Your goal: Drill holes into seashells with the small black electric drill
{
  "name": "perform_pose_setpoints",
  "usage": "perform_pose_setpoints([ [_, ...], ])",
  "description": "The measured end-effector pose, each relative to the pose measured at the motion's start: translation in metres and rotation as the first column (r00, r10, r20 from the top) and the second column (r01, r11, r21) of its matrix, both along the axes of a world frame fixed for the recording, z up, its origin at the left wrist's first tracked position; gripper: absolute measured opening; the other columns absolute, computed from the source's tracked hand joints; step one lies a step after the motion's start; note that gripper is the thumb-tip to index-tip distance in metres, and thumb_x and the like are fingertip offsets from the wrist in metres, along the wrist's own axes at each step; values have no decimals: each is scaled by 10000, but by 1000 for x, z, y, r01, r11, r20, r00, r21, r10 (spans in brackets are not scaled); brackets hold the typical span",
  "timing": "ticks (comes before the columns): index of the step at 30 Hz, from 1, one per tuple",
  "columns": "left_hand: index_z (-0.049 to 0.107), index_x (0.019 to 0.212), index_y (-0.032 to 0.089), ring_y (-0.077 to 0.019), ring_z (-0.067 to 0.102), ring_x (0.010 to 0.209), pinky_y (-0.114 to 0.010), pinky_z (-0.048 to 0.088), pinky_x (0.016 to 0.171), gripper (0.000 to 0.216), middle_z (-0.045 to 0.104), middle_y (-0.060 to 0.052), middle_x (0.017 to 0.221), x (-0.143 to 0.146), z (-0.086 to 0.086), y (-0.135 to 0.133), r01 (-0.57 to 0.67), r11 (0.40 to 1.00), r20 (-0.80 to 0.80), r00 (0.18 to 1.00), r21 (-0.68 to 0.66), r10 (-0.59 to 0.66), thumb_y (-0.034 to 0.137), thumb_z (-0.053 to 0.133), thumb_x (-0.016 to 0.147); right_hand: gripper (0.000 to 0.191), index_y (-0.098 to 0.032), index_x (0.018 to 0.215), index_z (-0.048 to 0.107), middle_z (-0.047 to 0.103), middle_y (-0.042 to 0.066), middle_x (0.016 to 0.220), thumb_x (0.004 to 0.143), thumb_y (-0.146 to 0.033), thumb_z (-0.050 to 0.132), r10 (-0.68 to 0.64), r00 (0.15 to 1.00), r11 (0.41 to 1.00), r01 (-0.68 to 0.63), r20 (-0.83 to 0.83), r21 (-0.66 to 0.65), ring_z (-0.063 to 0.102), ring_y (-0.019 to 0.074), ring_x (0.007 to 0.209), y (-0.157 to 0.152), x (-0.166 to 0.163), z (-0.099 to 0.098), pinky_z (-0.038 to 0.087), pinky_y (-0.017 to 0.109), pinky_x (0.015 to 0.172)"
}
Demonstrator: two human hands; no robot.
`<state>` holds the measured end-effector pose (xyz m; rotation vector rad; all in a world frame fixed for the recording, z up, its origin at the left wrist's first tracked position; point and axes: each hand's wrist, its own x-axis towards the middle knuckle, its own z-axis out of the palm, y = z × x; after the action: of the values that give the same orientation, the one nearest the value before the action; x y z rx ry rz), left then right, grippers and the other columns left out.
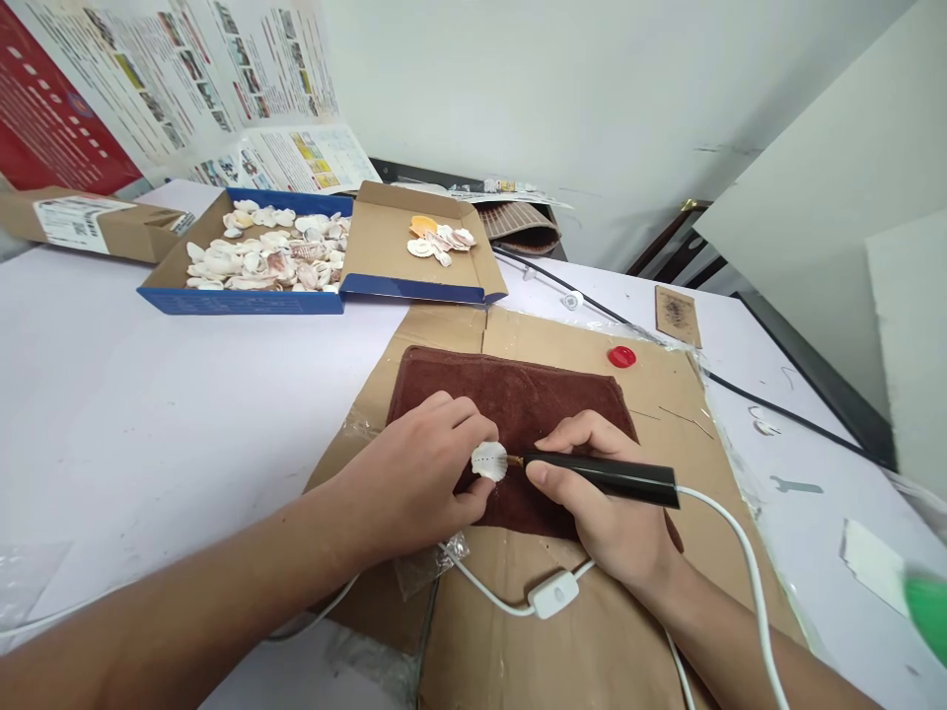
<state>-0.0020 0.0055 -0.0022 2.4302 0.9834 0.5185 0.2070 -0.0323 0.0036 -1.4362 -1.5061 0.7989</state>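
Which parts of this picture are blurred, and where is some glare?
Head view: the green object at the right edge is blurred; the shell in the left hand is fairly sharp; head view again: a faint sheen on the black tool in the right hand.

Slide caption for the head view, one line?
Left hand pinches a white shell over a brown cloth; right hand holds a corded black tool, tip at the shell's edge.

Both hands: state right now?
Left hand: closed, pinching the white shell between thumb and fingers.
Right hand: closed around the black pen-like tool, its tip at the shell's edge.
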Motion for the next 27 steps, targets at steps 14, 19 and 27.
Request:
perform_pose_setpoints([
  [14,675,1001,161,-267,599,938,-422,514,828,122,662,-62,970,2,-2,-1,-13,1000,-11,1000,-28,13,140,654,883,110,-240,724,671,667,-41,658,786,-248,761,36,998,999,-34,56,-43,587,138,591,-2,-1,-3,459,254,530],
  [19,661,989,173,-254,590,915,-403,496,808,120,657,-48,957,2,-3,-1,-16,1000,-9,1000,-17,15,133,650,876,106,-237,728,670,667,-34,656,788,-261,754,38,997,998,-34,64,-55,579,143,584,-1,-2,-2,455,263,524],
  [27,659,989,162,-255,582,911,-411,498,809,97,650,-54,966,2,-2,-1,-17,1000,-35,999,-21,16,147,630,898,127,-235,713,655,648,-35,639,786,-262,755,38,996,998,-33,86,-59,575,146,582,0,-5,0,449,272,529],
])
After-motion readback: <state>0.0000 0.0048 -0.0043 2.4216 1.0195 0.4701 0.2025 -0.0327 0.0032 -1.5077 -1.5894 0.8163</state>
